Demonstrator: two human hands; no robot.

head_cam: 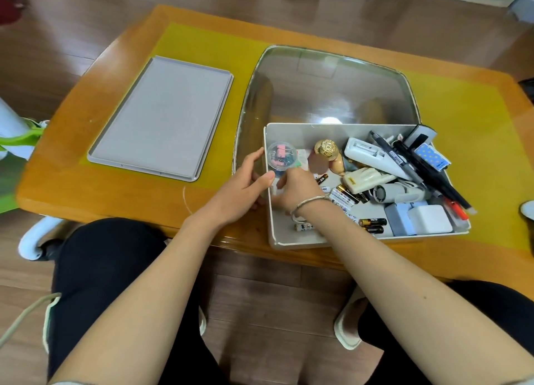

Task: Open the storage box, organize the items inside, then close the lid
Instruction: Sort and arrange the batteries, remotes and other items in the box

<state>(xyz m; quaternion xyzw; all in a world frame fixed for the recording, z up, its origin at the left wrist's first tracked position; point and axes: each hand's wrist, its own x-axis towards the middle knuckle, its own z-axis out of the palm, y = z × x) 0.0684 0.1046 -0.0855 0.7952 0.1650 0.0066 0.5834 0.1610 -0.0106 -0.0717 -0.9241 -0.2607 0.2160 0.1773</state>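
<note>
One step is done: the flat grey plastic lid (161, 118) lies on the surface, well left of the open grey storage box (289, 240). Sorting is barely begun; your left hand (239, 188) grips the box wall, while your right hand's (294, 191) grip inside cannot be judged.

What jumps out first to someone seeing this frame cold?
The open grey storage box at the table's near edge, its right side heaped with pens, batteries and chargers. At its left end the right hand holds a clear round container of coloured clips, while the left hand grips the box's left wall. The grey lid lies flat on the yellow mat, left of the box.
</note>
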